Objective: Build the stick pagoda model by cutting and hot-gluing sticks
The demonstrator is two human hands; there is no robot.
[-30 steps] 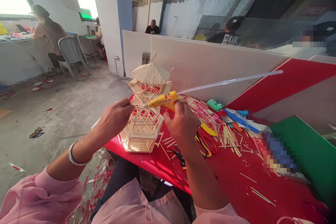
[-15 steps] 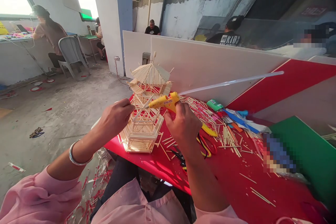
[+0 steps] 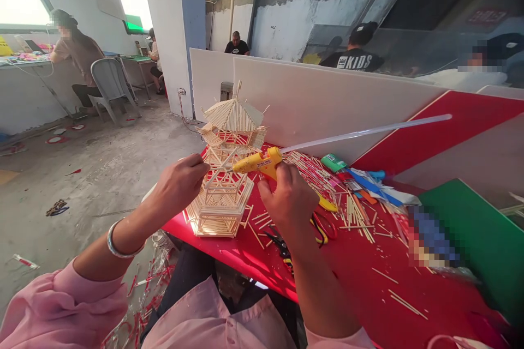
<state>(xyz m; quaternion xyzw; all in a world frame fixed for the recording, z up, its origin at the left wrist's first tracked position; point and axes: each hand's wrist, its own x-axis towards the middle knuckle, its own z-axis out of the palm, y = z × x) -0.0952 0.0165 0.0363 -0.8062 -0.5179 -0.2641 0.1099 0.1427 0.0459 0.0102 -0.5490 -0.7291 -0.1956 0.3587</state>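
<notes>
One yellow glue gun (image 3: 258, 162) sits in the right hand (image 3: 293, 196).

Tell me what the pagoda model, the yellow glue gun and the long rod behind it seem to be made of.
Pagoda model: probably unvarnished wood or bamboo; pale, matte sticks.
Yellow glue gun: likely plastic; smooth, evenly colored body.
Long rod: perhaps hot-melt glue; translucent with a slight sheen, though clear plastic could look similar.

Over the red tabletop (image 3: 376, 311) there's passage at near right; stick tower (image 3: 223, 202) and glue gun (image 3: 260, 163) obstruct the middle.
</notes>
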